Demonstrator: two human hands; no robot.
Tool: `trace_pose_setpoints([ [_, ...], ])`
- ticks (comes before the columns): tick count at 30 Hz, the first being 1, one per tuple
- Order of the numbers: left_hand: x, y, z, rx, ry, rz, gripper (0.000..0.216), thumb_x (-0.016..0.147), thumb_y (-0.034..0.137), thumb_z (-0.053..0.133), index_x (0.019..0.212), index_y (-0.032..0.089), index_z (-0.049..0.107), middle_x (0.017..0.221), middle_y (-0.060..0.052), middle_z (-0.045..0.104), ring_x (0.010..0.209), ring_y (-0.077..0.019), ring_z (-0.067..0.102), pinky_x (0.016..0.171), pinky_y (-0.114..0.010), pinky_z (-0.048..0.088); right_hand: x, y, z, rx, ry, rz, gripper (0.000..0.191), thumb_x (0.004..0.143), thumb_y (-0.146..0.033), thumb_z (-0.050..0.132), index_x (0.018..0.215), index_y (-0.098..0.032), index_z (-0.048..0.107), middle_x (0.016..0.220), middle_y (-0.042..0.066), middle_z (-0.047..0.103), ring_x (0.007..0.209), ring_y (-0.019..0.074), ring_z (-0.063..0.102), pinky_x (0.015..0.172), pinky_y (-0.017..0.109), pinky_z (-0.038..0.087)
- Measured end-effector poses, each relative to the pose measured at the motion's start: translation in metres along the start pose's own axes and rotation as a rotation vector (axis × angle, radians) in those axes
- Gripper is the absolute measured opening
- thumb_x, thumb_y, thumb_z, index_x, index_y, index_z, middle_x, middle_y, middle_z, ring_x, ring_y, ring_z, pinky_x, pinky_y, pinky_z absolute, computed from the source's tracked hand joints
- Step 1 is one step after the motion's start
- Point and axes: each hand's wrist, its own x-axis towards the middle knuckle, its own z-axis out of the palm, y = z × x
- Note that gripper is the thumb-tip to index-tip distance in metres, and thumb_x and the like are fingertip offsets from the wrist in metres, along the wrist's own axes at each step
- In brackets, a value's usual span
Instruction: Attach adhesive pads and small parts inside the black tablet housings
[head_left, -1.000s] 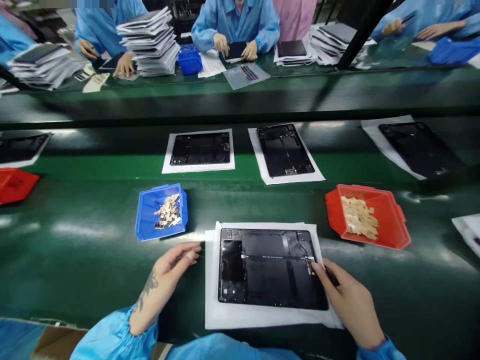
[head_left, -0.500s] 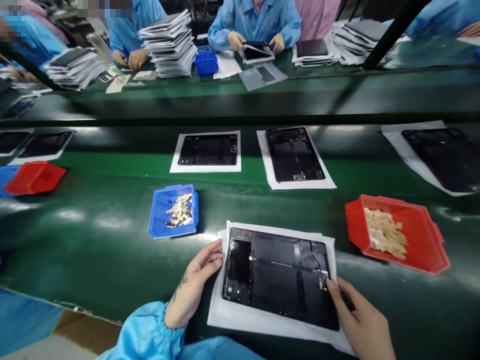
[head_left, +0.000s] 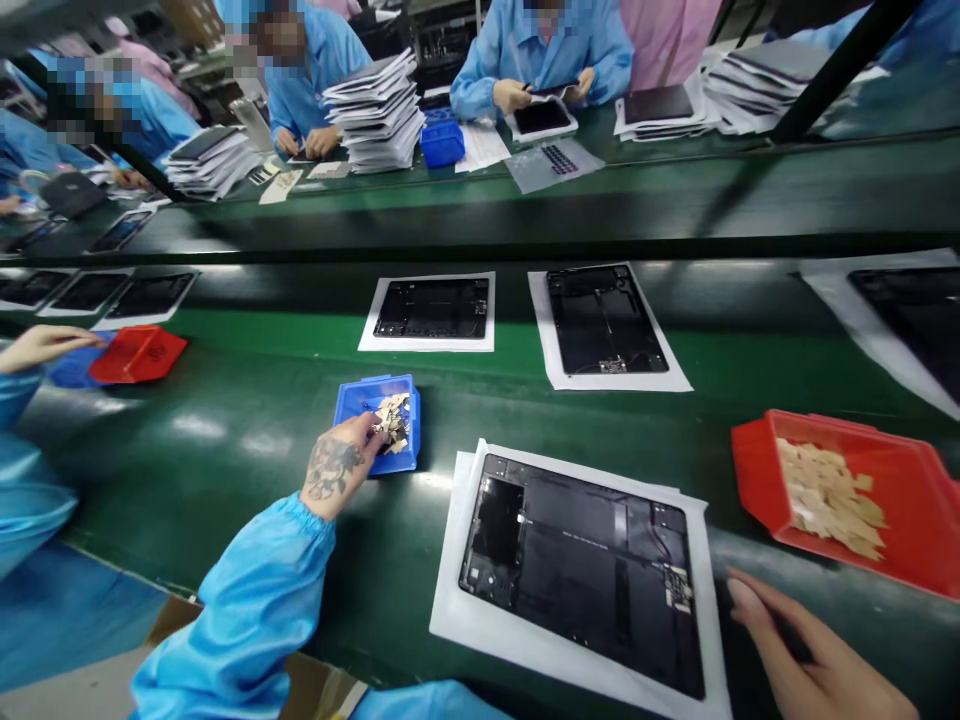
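Observation:
My left hand [head_left: 341, 462] reaches into a small blue bin [head_left: 346, 400]. Its fingers are drawn together at a heap of small tan-and-dark strips [head_left: 397, 412]; whatever lies between the fingertips is hidden. In front of me a tablet back housing [head_left: 577, 570], black with its inside facing up, rests on white sheets [head_left: 480, 645]. A small circuit board [head_left: 677, 588] sits at its right end, with thin wires above it. Just right of the sheets is my right hand [head_left: 814, 640], apart from the tablet, thumb and forefinger close together and the other fingers curled out of sight.
A red bin [head_left: 919, 500] of pale tan pieces stands at right. Behind, two more housings [head_left: 431, 308] [head_left: 606, 320] lie on white sheets. At left, a co-worker's hand [head_left: 49, 345] is by another red bin [head_left: 139, 355]. Co-workers sit across, beside stacked tablets [head_left: 379, 110].
My left hand has left the sheet's edge and moved left into the blue bin. My right hand has come off the tablet's right end. The view has shifted slightly left.

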Motion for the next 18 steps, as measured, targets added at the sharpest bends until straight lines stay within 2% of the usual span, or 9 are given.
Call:
trace_pose_setpoints([
  [3, 0.017, 0.002, 0.01, 0.081, -0.117, -0.012, 0.016, 0.083, 0.029, 0.052, 0.095, 0.019, 0.057, 0.087, -0.005, 0.066, 0.079, -0.0198, 0.061, 0.068, -0.027, 0.042, -0.002, -0.002, -0.001, 0.006, 0.001, -0.048, 0.052, 0.066, -0.07, 0.052, 0.091, -0.029, 0.072, 0.095, 0.003, 0.073, 0.059, 0.0259, 0.067, 0.07, 0.043, 0.057],
  [6, 0.02, 0.005, 0.016, 0.047, -0.108, -0.007, 0.018, 0.082, 0.023, 0.051, 0.1, 0.02, 0.053, 0.086, -0.004, 0.066, 0.077, -0.0185, 0.061, 0.067, -0.026, 0.042, -0.006, -0.004, -0.003, 0.025, 0.015, -0.076, 0.052, 0.067, -0.069, 0.052, 0.091, -0.028, 0.072, 0.095, 0.003, 0.073, 0.062, 0.0255, 0.068, 0.066, 0.04, 0.057],
  [8, 0.018, 0.003, 0.014, 0.031, -0.104, -0.008, 0.022, 0.083, 0.023, 0.05, 0.104, 0.021, 0.052, 0.084, -0.002, 0.065, 0.076, -0.0179, 0.061, 0.065, -0.026, 0.042, -0.007, -0.002, -0.005, 0.026, 0.036, -0.097, 0.05, 0.068, -0.068, 0.052, 0.091, -0.028, 0.072, 0.093, 0.003, 0.073, 0.066, 0.0268, 0.068, 0.068, 0.04, 0.057],
  [11, 0.013, -0.003, 0.004, -0.03, -0.046, 0.029, 0.017, 0.084, 0.029, 0.047, 0.097, 0.022, 0.056, 0.083, -0.002, 0.064, 0.075, -0.0177, 0.06, 0.066, -0.026, 0.043, -0.005, 0.002, -0.007, 0.017, 0.07, -0.151, 0.047, 0.07, -0.066, 0.052, 0.092, -0.029, 0.071, 0.093, 0.003, 0.073, 0.075, 0.0292, 0.069, 0.076, 0.043, 0.056],
  [14, 0.007, -0.006, -0.007, -0.154, 0.059, 0.053, 0.019, 0.083, 0.034, 0.047, 0.084, 0.021, 0.061, 0.082, -0.002, 0.064, 0.074, -0.0174, 0.059, 0.067, -0.026, 0.043, -0.002, 0.002, -0.008, 0.005, 0.103, -0.223, 0.04, 0.075, -0.061, 0.052, 0.095, -0.031, 0.069, 0.095, 0.003, 0.072, 0.075, 0.0278, 0.069, 0.078, 0.043, 0.054],
  [18, 0.002, -0.004, -0.014, -0.251, 0.098, -0.05, 0.022, 0.08, 0.041, 0.052, 0.076, 0.021, 0.061, 0.071, 0.001, 0.063, 0.064, -0.0156, 0.057, 0.058, -0.024, 0.041, 0.001, -0.007, -0.008, 0.009, 0.098, -0.327, 0.029, 0.08, -0.053, 0.053, 0.098, -0.033, 0.066, 0.097, 0.002, 0.072, 0.075, 0.0251, 0.069, 0.076, 0.039, 0.054],
])
